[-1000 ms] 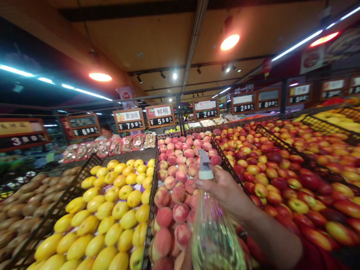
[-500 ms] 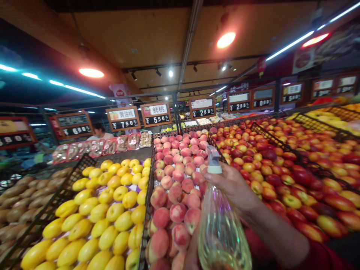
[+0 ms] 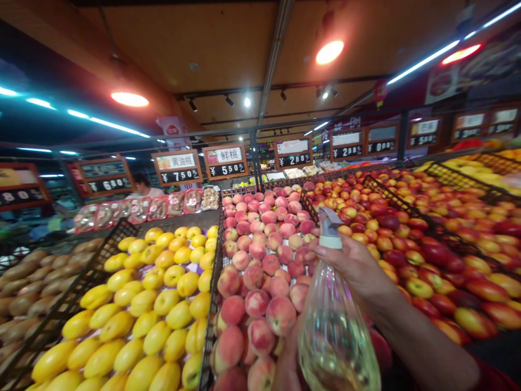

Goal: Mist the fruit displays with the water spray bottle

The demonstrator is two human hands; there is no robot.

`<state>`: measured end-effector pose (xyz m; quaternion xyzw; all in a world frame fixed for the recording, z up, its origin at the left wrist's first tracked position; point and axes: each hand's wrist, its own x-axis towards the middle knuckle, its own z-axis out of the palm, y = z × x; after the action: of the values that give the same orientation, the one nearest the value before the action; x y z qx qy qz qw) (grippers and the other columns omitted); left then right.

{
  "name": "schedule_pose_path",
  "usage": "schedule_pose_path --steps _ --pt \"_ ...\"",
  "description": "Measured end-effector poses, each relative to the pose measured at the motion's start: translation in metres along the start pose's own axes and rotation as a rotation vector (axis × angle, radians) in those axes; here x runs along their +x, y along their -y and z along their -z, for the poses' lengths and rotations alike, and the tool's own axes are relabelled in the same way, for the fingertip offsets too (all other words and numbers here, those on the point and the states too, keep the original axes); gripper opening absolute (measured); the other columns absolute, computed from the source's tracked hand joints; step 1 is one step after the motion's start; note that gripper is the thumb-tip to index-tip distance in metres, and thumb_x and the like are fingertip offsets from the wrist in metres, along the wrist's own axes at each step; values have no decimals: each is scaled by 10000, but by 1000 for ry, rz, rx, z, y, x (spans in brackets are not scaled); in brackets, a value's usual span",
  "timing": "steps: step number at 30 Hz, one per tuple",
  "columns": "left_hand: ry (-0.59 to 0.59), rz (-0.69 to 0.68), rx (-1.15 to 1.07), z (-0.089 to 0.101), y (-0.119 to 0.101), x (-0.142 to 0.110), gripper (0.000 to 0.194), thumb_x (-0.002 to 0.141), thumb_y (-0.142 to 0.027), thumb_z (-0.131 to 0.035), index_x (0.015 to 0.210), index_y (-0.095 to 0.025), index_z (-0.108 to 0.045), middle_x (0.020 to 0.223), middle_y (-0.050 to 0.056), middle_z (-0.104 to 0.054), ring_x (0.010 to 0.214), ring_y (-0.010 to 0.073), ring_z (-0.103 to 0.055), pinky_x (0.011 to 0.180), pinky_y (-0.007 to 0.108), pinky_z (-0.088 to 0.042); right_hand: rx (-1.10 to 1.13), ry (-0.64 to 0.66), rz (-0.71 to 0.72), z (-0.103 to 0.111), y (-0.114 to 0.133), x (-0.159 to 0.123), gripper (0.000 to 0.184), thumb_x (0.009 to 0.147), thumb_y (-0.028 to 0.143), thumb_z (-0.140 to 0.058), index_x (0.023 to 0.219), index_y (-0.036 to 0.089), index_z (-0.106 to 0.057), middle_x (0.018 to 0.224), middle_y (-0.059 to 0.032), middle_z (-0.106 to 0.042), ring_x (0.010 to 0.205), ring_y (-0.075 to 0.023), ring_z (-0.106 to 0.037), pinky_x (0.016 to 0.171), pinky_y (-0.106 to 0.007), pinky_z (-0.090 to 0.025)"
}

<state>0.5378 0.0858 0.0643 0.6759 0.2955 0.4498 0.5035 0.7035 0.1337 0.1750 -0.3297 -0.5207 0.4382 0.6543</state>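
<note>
A clear, ribbed spray bottle [image 3: 337, 320] with a grey-and-white spray head stands close before me, tilted slightly, with pale yellowish liquid low inside. My right hand [image 3: 358, 266] is closed round its neck, just below the head. At the lower left side of the bottle, my left hand [image 3: 290, 353] is pressed against the body; most of its fingers are hidden behind the bottle and below the frame. Behind and left of both hands lie pink-red peaches [image 3: 260, 304] in a black crate. Red-yellow nectarines [image 3: 407, 260] fill the crate to the right, beyond my right forearm.
Yellow fruit [image 3: 142, 309] lies in a crate on the left, with kiwifruit [image 3: 32, 282] farther left. Wrapped packs [image 3: 140, 210] line the back ledge. Price signs [image 3: 226, 161] hang from a rail. A person [image 3: 144, 187] is partly visible beyond.
The bottle has moved right and slightly down in view, with both hands moving along with it. More peaches show to its left. The fruit crates have hardly shifted.
</note>
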Motion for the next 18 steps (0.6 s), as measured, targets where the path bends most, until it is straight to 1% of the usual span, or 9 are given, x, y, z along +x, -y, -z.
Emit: schedule_pose_path --steps 3,6,10,13,15,16,18 --pt "8 16 -17 -1 0 -1 464 899 -391 -619 1307 -177 -564 1400 130 -558 1251 288 -561 1048 535 -483 33 -35 2 1 0 -2 474 559 472 -909 879 202 -688 807 -38 -745 716 -221 -685 658 -300 -509" --pt "13 26 -46 -2 -1 -1 453 899 -388 -619 1302 -188 -568 1407 120 -555 1258 287 -557 1054 543 -475 55 -51 -17 4 -3 -4 457 563 456 -913 871 200 -692 777 -38 -737 672 -209 -672 608 -287 -495" --pt "11 45 -97 -3 -1 -3 468 892 -415 -625 1298 -188 -575 1421 123 -553 1283 290 -546 1082 560 -447 36 -67 1 6 -6 -9 440 578 465 -896 848 196 -676 716 -24 -708 620 -199 -649 551 -278 -480" --pt "9 69 -146 -4 -1 -5 500 912 -501 -559 1289 -175 -589 1395 131 -592 1310 294 -544 1122 561 -411 20 -62 11 7 -7 -12 408 608 455 -878 845 198 -670 668 -10 -679 590 -192 -630 531 -273 -465" --pt "13 83 -172 -4 -1 -7 537 932 -552 -481 1297 -174 -590 1353 132 -631 1295 291 -564 1124 559 -410 11 -59 -4 6 -8 -13 398 620 453 -874 846 194 -673 648 -9 -666 553 -182 -605 516 -273 -452" --pt "13 86 -176 -4 0 -9 546 931 -560 -476 1303 -175 -586 1341 131 -638 1281 290 -575 1116 561 -418 11 -53 -14 5 -8 -14 401 617 455 -878 841 192 -675 652 -14 -669 547 -181 -599 520 -277 -452" --pt "7 87 -166 -4 1 -11 522 915 -525 -540 1306 -182 -579 1355 130 -619 1261 286 -581 1094 562 -435 19 -31 -26 3 -8 -14 416 598 466 -889 830 190 -681 687 -31 -690 583 -192 -615 561 -290 -472"
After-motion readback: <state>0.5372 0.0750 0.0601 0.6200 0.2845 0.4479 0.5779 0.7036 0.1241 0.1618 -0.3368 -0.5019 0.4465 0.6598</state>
